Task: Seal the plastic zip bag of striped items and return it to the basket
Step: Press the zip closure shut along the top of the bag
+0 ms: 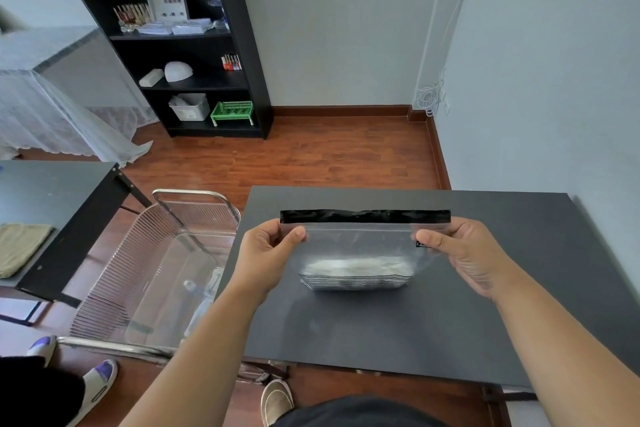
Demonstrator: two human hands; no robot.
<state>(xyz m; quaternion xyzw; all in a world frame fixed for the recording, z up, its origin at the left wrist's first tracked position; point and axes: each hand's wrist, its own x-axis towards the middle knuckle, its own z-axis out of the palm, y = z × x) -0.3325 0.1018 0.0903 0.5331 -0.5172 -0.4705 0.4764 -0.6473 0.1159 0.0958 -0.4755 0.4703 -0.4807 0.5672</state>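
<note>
Head view: the bag (360,246) stands on the table (450,329), striped items (353,281) at its bottom. The left hand (268,253) and right hand (464,253) each pinch an upper corner below the black strip (365,216). Uneven pressing may leave the zip partly open; a slack pinch could drop it short of the basket (149,270).

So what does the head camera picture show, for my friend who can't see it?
Two hands, left hand and right hand, hold a clear zip bag of striped items upright on a black table. A clear basket sits at the left.
</note>
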